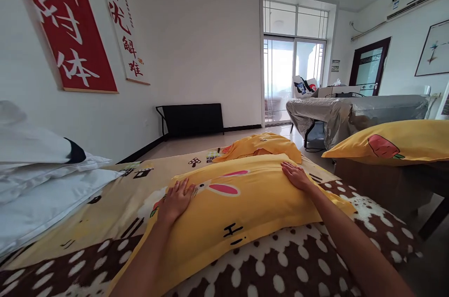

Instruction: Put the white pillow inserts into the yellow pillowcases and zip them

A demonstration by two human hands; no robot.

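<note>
Left hand (176, 199) open flat on yellow pillow (219, 210) at its 10 o'clock, clasping nothing. Pillow's at view's 6 o'clock on blanket (268, 272); probably light, soft; best held by both ends. Right hand (295, 176) same, at 2 o'clock.

The left hand (177, 198) partly hides a print (155, 209), perhaps a carrot.

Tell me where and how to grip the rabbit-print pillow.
Likely by its two short ends, one hand from each side: the rabbit-print pillow lies flat and wide, with a thin fabric border showing. The left hand and right hand rest on top.
</note>
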